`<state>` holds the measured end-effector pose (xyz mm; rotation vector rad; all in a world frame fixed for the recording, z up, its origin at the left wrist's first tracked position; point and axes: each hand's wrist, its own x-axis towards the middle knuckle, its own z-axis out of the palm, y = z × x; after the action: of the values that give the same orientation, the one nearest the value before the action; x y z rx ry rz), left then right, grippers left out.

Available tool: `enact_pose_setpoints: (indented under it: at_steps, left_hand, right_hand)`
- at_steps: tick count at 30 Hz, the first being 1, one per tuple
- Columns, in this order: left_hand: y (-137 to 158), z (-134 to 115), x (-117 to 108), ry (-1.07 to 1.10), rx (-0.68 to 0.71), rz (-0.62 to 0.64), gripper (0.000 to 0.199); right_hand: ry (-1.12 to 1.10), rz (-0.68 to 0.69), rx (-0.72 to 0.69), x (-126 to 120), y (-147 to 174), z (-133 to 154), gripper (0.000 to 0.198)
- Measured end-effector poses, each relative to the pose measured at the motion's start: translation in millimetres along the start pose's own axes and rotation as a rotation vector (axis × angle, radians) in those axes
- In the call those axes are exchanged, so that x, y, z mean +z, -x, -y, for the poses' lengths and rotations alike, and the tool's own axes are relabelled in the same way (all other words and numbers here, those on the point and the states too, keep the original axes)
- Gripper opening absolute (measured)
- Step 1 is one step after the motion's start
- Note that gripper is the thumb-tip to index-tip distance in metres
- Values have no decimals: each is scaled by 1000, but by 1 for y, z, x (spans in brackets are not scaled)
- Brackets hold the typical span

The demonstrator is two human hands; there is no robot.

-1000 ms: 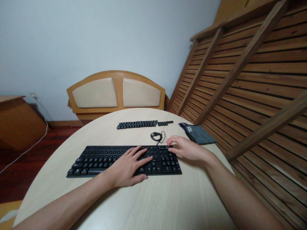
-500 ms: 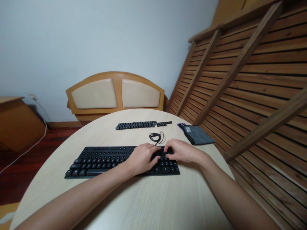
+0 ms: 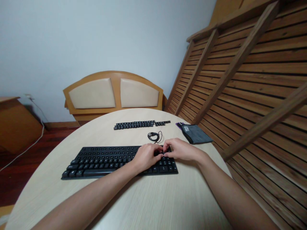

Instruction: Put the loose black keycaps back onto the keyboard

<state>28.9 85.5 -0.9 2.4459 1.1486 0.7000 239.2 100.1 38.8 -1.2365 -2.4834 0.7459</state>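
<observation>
A black keyboard (image 3: 96,166) lies flat on the round table. Its lower rows carry keycaps, while its upper rows show bare key sockets. Over the number pad at its right end, my left hand (image 3: 146,157) bends thumb and forefinger into a pinch. My right hand (image 3: 179,149) pinches from the opposite side, its fingertips meeting those of the left. Whatever sits between the fingertips is too small and hidden to make out. Behind the keyboard, loose black keycaps (image 3: 134,125) lie in neat rows, with a smaller group (image 3: 161,123) to their right.
A coiled black cable (image 3: 154,137) lies behind the keyboard. On the right of the pale table (image 3: 153,198) rests a dark grey pouch (image 3: 196,133) with something purple at its end. Wooden slats (image 3: 240,80) lean along the right side; a padded headboard (image 3: 93,93) stands beyond the table.
My left hand has moved slightly right, and its thumb and forefinger have come closer to my right fingertips. The whole view has shifted a little.
</observation>
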Motion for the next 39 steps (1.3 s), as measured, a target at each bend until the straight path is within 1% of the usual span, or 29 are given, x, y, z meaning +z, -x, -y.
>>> enact_pose_setpoints:
  at_steps: [2,4,8,11,13,16,20,24,29,32,36,39]
  left_hand:
    - [0,-1,1,-7,20,-6,25]
    - [0,-1,1,2,29,-17,25]
    - [0,3,2,120,-31,-23,22]
    - [-1,8,4,237,-69,-39,24]
    - [-2,10,6,251,-39,-41,27]
    - [-3,11,8,201,26,-24,28]
    - [-2,8,7,105,66,-18,26]
    - [1,2,2,-17,72,-6,25]
    - [4,-5,1,-159,38,-15,23]
    - [5,-7,2,-259,106,-19,21]
    - [7,-10,0,-343,240,19,30]
    - [11,-15,-5,-343,266,71,34]
  right_hand:
    - [-94,8,2,-2,1,-5,12]
    - [-140,-23,6,-4,1,-10,12]
    - [-60,-106,21,-3,0,-20,18]
    - [-66,-74,44,0,-1,-25,26]
    - [-81,-50,48,1,-1,-26,29]
    - [-62,-55,46,1,-1,-24,28]
    - [-1,-73,49,0,-1,-19,27]
    - [42,-66,54,0,-1,-18,27]
    - [51,-66,49,0,-2,-18,26]
    - [36,-66,32,0,-1,-18,23]
    - [1,-74,29,1,-2,-20,23]
    - [-37,-73,46,4,-4,-25,21]
